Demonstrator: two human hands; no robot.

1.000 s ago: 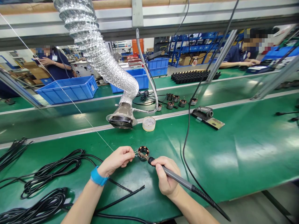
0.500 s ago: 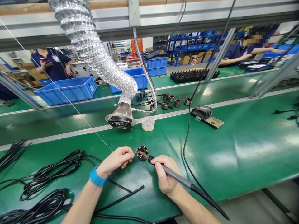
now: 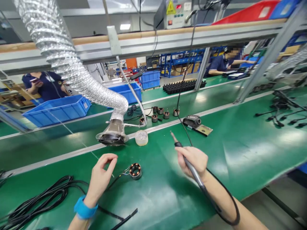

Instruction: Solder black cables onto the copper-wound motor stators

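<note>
My right hand (image 3: 193, 159) is closed around a soldering iron (image 3: 192, 167), its tip raised over the green bench and pointing up and away. My left hand (image 3: 103, 172), with a blue wristband, has thumb and forefinger curled together. A thin solder wire (image 3: 94, 155) runs from the upper left to this hand and shows again just below the thumb; the fingers around it are partly hidden. Right of the left hand, a ring-shaped motor stator (image 3: 135, 171) with copper windings rests on the bench, untouched. Thin leads join it to a black cable (image 3: 114, 182) passing behind the hand.
A fume extraction hood (image 3: 112, 135) hangs low beside a round white tub (image 3: 141, 138). A soldering iron stand (image 3: 196, 124) lies farther right. Several stators (image 3: 166, 115) sit beyond the metal rail. Coiled black cables (image 3: 45, 201) lie at left. Two people are across the line.
The soldering iron has been lifted off the stator and moved right. My left hand has drawn back leftward from the stator's leads. The view has shifted to the right and up.
</note>
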